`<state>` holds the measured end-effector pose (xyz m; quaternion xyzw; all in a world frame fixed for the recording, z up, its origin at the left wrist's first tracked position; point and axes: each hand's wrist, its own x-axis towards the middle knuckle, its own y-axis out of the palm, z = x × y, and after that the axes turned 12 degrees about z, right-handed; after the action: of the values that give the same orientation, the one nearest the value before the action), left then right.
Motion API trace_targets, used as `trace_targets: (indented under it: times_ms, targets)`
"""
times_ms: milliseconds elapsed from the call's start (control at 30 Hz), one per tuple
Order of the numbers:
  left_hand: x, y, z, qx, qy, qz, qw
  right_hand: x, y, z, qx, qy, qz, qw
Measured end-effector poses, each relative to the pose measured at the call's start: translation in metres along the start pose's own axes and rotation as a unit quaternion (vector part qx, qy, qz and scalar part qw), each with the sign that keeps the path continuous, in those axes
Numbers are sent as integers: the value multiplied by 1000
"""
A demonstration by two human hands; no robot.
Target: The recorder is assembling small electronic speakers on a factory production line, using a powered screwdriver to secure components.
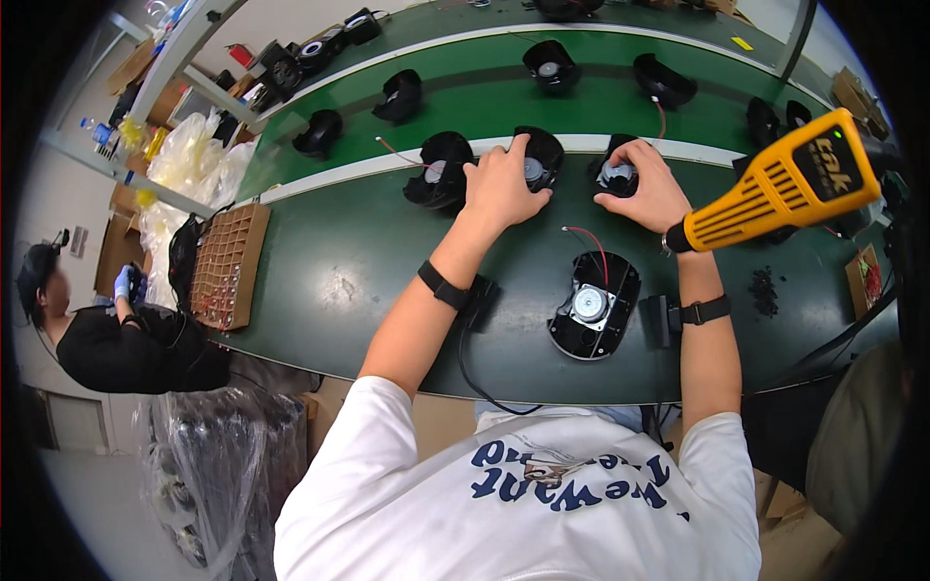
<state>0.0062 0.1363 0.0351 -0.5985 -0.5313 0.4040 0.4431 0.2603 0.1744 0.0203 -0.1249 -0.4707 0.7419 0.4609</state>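
Observation:
My left hand grips the near side of a black curved speaker housing with a round silver speaker inside. Another black housing, with a red wire, sits just left of that hand. My right hand is closed around a smaller-looking black housing with a silver speaker showing between thumb and fingers. Between my forearms lies an open black speaker shell, its silver speaker face up and a red wire trailing from its far side. Fingertips of both hands are partly hidden by the housings.
A yellow vented handheld tool hangs over my right wrist. Several black housings stand on the green belt beyond. A divided cardboard box is at left, small black parts at right. A person works at far left.

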Motion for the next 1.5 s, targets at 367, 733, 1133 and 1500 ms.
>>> trace_targets:
  times_ms: [367, 733, 1133, 1500]
  targets:
    - [-49, -18, 38, 21, -34, -42, 998, 50, 38, 41, 67, -195, 131, 970]
    - [-62, -26, 0, 15, 57, -82, 995, 50, 36, 28, 494, -165, 183, 834]
    - [-39, -1, -14, 103, 110, -63, 987, -12, -47, -27, 548, -4, -215, 808]
    - [-40, -17, 44, 158, 119, -106, 974, -199, 30, 85, 263, 158, -316, 898]
